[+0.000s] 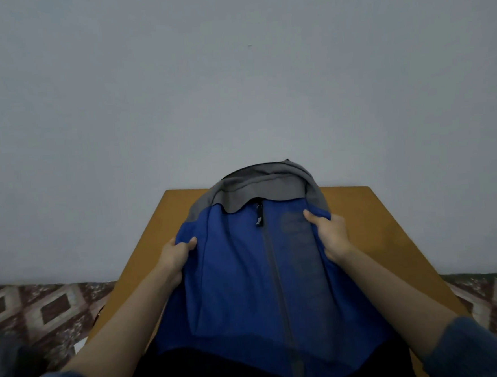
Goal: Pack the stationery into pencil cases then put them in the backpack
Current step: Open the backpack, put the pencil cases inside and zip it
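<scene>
- My left grip [179, 253] and right grip [331, 232] clutch the sides of the blue-and-grey fabric backpack [248, 282] on the brown wooden tabletop [378, 217].
- No pencil cases show beside the backpack; I judge them already packed inside, so the task is nearly finished.

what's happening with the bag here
A person has a blue and grey backpack lying front side up on a wooden table. The left hand grips the bag's left edge and the right hand grips its right edge, thumbs on top of the fabric. A zip runs down the middle of the front, with the zip pull near the top. Nothing else of the task is in view, so what the bag holds cannot be told.
</scene>
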`<state>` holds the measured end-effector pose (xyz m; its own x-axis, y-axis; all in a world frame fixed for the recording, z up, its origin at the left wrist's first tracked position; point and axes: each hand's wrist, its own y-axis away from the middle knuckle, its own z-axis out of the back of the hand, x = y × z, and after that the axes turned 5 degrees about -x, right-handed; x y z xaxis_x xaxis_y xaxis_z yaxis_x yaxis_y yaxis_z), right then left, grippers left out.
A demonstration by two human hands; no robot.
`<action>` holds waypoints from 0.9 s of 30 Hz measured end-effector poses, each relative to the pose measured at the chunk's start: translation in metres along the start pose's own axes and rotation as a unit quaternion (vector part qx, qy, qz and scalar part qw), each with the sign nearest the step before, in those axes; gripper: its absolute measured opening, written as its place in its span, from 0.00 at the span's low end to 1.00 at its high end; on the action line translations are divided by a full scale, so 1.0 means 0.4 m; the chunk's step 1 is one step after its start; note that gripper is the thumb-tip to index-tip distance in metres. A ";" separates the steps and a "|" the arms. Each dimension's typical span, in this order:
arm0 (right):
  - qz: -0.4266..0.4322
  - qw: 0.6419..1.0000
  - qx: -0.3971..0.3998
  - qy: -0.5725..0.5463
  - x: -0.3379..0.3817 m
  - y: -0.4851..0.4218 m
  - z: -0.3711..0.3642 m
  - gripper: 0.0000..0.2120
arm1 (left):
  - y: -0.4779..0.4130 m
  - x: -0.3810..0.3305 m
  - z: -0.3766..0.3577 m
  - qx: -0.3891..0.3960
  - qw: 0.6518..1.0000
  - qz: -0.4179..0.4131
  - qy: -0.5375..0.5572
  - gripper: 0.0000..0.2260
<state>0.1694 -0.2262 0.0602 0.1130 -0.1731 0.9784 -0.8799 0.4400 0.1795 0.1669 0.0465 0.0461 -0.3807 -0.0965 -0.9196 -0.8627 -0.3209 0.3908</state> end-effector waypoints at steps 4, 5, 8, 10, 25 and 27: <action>0.058 0.998 0.013 -0.023 0.082 0.025 -0.004 0.12 | 0.044 -0.061 0.025 -0.026 0.994 -0.081 0.069 0.14; 0.070 0.997 0.013 -0.027 0.108 0.032 -0.004 0.11 | 0.053 -0.081 0.031 -0.025 0.991 -0.104 0.075 0.14; 0.101 0.994 0.025 -0.035 0.164 0.045 -0.004 0.17 | 0.070 -0.134 0.040 -0.026 0.983 -0.157 0.090 0.11; 0.111 0.993 0.027 -0.037 0.192 0.059 0.002 0.20 | 0.085 -0.158 0.039 -0.025 0.978 -0.181 0.100 0.11; 0.150 0.984 0.030 -0.095 0.258 0.089 0.032 0.16 | 0.119 -0.216 0.059 -0.006 0.954 -0.258 0.150 0.09; 0.145 0.985 0.038 -0.087 0.243 0.102 0.036 0.20 | 0.126 -0.195 0.065 0.008 0.959 -0.244 0.143 0.12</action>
<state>0.1380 -0.2378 0.1610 -0.2223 -0.2013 0.9540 -0.8965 0.4267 -0.1189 0.1444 0.0623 0.1387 0.1756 -0.1937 -0.9652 -0.9205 -0.3800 -0.0912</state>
